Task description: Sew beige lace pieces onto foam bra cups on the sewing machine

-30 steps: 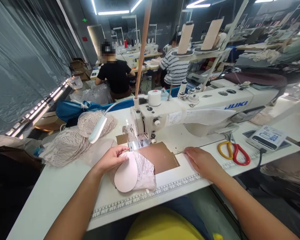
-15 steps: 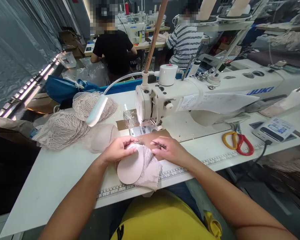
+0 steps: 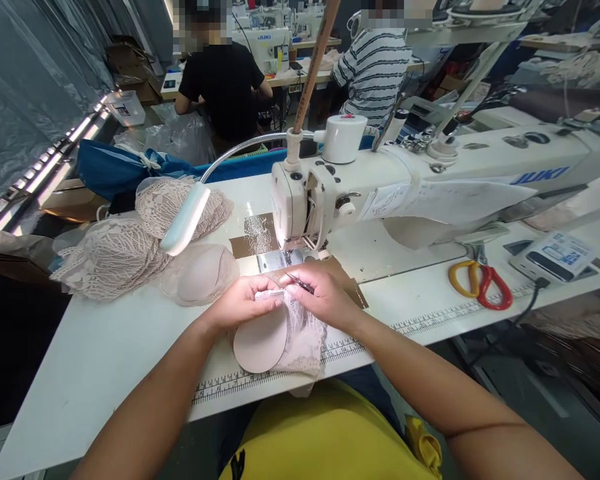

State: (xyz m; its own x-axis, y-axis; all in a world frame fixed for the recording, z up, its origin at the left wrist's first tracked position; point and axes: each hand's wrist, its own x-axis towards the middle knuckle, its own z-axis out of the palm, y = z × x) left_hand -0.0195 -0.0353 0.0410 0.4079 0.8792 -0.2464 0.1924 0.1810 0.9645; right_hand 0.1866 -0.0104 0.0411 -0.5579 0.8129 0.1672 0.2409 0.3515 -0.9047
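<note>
My left hand (image 3: pixel 247 301) is closed on the upper edge of a pale pink lace bra cup (image 3: pixel 261 341), thumb on top. Its smooth padded side faces up, and lace (image 3: pixel 303 340) spreads from its right side over the table edge. My right hand (image 3: pixel 325 293) pinches a slim, dark pointed tool (image 3: pixel 303 285); I cannot tell whether it is snips or tweezers. The right fingertips are close to the left ones at the cup's top edge. Just beyond both hands is the needle area of a white sewing machine (image 3: pixel 293 200).
Stacked lace cups (image 3: pixel 115 253) and a single cup (image 3: pixel 205 273) lie to the left, below a lamp head (image 3: pixel 185 220). Scissors with yellow and red handles (image 3: pixel 495 288) and a small white device (image 3: pixel 555 257) lie right. A printed ruler (image 3: pixel 340 348) runs along the table's front. Two people sit beyond.
My right hand has moved left to the cup's top edge, bringing the pointed tool close to my left fingers. The left hand keeps its hold. The view has shifted slightly.
</note>
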